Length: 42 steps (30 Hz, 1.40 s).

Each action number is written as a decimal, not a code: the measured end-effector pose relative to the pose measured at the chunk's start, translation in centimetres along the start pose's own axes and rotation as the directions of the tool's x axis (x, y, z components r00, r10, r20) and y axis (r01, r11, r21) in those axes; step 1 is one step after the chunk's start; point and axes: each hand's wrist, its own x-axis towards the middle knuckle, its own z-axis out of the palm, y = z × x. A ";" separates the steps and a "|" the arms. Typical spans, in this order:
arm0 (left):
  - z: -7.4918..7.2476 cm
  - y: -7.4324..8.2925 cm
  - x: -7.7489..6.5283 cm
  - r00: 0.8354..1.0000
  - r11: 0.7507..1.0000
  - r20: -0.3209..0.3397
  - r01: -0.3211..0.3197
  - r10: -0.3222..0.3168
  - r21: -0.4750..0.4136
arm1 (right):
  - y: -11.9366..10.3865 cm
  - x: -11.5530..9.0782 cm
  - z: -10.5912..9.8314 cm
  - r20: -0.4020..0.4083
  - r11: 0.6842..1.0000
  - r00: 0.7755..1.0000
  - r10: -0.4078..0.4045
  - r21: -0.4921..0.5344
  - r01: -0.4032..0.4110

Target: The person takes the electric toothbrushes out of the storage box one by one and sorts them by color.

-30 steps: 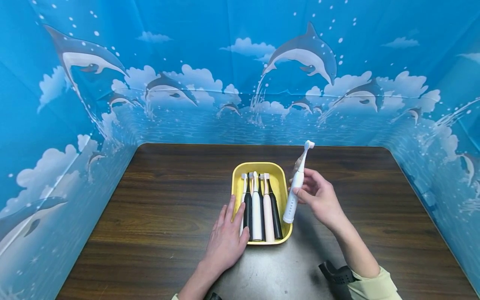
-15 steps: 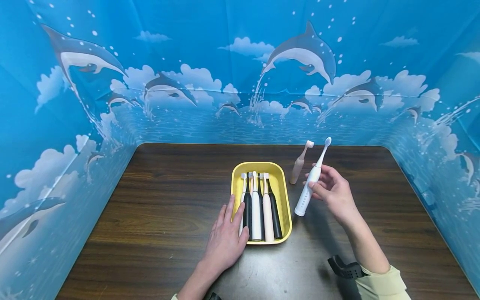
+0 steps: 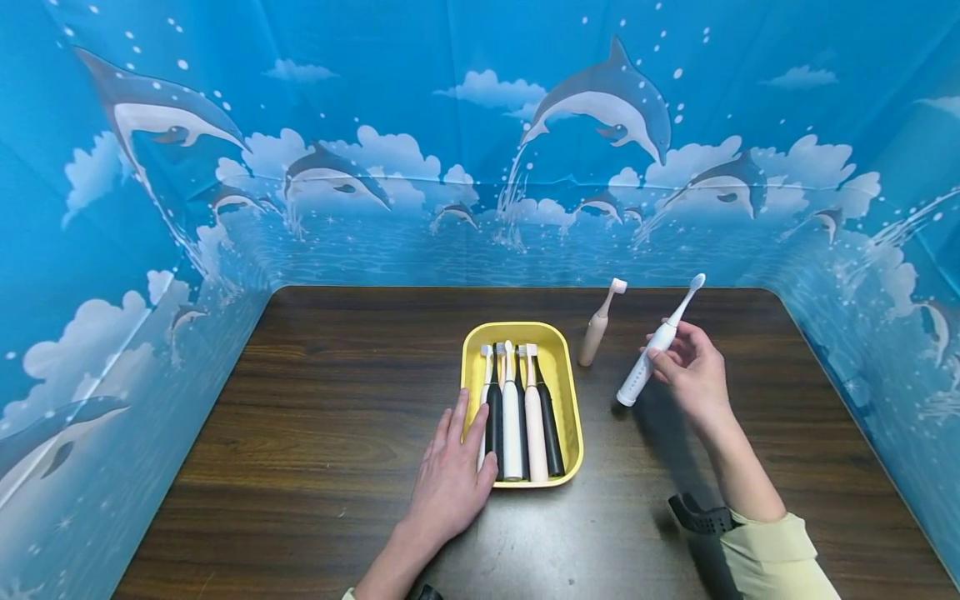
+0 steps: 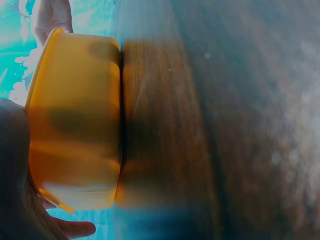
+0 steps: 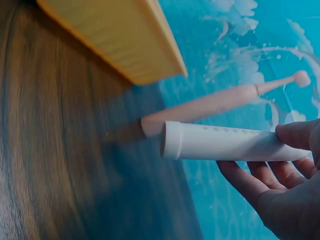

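A white electric toothbrush [image 3: 647, 367] is pinched between the thumb and fingers of my right hand [image 3: 693, 371], tilted with its head up and away. In the right wrist view its round base [image 5: 172, 141] points left; in the head view the base hangs close above the table. My left hand [image 3: 452, 475] rests with extended fingers on the left rim of a yellow tray [image 3: 564, 400]. Inside lie several electric toothbrushes: black [image 3: 551, 429], white [image 3: 512, 433] and pink [image 3: 535, 433]. A pink electric toothbrush [image 3: 595, 337] stands upright right of the tray, apart from the held one.
The dark wood-grain table [image 3: 337, 400] extends to both sides of the tray. A blue curtain [image 3: 420, 167] printed with dolphins encloses it at the back and sides. A black wrist strap [image 3: 705, 517] sits on the right forearm.
My right hand has carried the white toothbrush rightward, away from the tray, and its base has come nearer the table. The standing pink toothbrush has come into full view. My left hand stays put.
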 end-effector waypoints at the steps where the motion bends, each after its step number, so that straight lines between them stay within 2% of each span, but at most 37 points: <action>1: 0.0 0.0 0.0 1.000 1.000 0.000 0.002 -0.002 -0.001 | 0.2 0.2 -0.1 -0.016 1.000 1.000 0.001 -0.008 -0.001; 6: 0.0 0.0 0.0 1.000 1.000 -0.001 0.001 -0.001 -0.009 | 1.3 0.7 -0.3 -0.106 0.999 0.994 0.002 -0.046 -0.007; 10: 0.1 0.1 0.0 1.000 1.000 -0.001 0.000 0.000 -0.012 | 2.0 1.1 -0.4 -0.198 0.998 0.980 -0.007 -0.065 -0.006; 15: 0.0 0.1 0.0 1.000 1.000 0.004 0.010 -0.010 -0.011 | 2.6 1.6 -0.5 -0.313 0.997 0.948 -0.052 -0.079 0.029; 20: 0.0 0.1 0.0 1.000 1.000 0.001 0.005 -0.005 -0.014 | 3.1 2.1 -0.7 -0.392 0.983 0.911 -0.128 -0.172 0.064; 28: 0.0 0.0 0.0 1.000 1.000 0.003 0.009 -0.009 -0.009 | 3.8 2.6 -0.6 -0.414 0.956 0.883 -0.219 -0.271 0.110; 35: 0.0 0.1 0.1 1.000 1.000 0.020 0.019 -0.019 -0.013 | 4.5 3.0 -0.2 -0.436 0.952 0.865 -0.249 -0.274 0.135; 42: -0.1 0.1 0.0 0.999 1.000 0.028 0.024 -0.023 -0.011 | 4.7 3.0 0.0 -0.428 0.954 0.872 -0.238 -0.274 0.126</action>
